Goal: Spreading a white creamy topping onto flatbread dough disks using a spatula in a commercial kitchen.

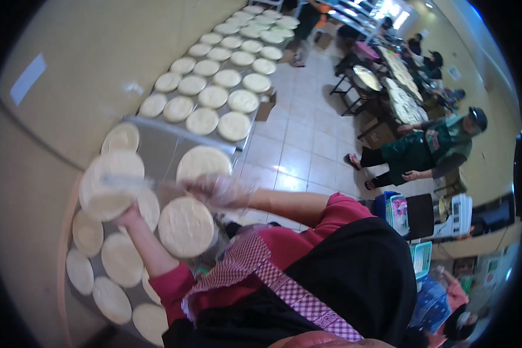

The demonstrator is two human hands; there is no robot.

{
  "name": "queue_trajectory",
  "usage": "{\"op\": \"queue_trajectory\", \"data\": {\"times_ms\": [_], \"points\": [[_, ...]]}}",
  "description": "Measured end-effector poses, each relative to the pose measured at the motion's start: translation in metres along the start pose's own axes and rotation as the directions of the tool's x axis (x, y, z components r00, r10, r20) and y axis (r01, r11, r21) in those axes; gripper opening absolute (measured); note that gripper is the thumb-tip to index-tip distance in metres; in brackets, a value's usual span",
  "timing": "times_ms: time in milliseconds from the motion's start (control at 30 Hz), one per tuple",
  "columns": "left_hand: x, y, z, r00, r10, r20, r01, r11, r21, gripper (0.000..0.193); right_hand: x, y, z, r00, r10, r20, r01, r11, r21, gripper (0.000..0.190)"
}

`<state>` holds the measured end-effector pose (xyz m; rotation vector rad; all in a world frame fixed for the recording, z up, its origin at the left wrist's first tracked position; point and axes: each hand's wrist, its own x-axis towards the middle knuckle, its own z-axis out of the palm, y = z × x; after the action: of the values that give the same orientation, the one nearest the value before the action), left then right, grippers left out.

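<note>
My left hand [129, 216] grips the lower edge of a pale round dough disc [108, 200], which is tilted up above the metal table. In my right hand [209, 189], inside a clear plastic glove, is a flat spatula-like tool [130, 182], blurred, its blade across the upper part of the disc. Round pale discs lie beside and beneath my hands: one [204, 163] just beyond my right hand, another [186, 227] nearer my body. Whether the held disc is a single piece or overlaps another behind it, I cannot tell.
A metal table [156, 139] with rows of dough rounds [213, 96] runs along the wall. Across the tiled floor [300, 143] stands a person in a green apron [435, 143]. Other people are at a far worktable [400, 74]. Plastic baskets [398, 215] stand at the right.
</note>
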<state>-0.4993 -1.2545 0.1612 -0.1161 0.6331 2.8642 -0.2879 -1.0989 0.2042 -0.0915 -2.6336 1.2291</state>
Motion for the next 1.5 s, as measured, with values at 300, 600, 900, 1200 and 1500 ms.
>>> {"op": "queue_trajectory", "data": {"times_ms": [300,600,900,1200,1500], "points": [[0.028,0.031,-0.027,0.92,-0.086,0.381,0.23,0.908,-0.351,0.071,0.029,0.014,-0.011,0.987,0.113,-0.115,-0.126,0.986,-0.111,0.034],[0.026,0.032,-0.027,0.822,0.034,0.569,0.336,0.777,-0.533,0.068,-0.008,0.011,0.051,0.993,-0.073,-0.098,0.08,0.995,0.06,0.034],[0.026,0.04,-0.056,0.915,-0.033,0.402,0.284,0.759,-0.585,0.064,0.005,-0.025,0.037,0.976,0.199,0.088,-0.212,0.962,0.173,0.035],[0.03,0.041,-0.046,0.841,-0.013,0.54,0.396,0.696,-0.599,0.068,0.017,0.013,0.054,0.926,0.375,0.04,-0.376,0.91,0.173,0.037],[0.054,0.02,-0.07,0.991,0.053,0.124,-0.029,0.981,-0.19,0.062,-0.005,-0.035,0.065,0.969,0.063,0.239,-0.103,0.982,0.159,0.03]]}}
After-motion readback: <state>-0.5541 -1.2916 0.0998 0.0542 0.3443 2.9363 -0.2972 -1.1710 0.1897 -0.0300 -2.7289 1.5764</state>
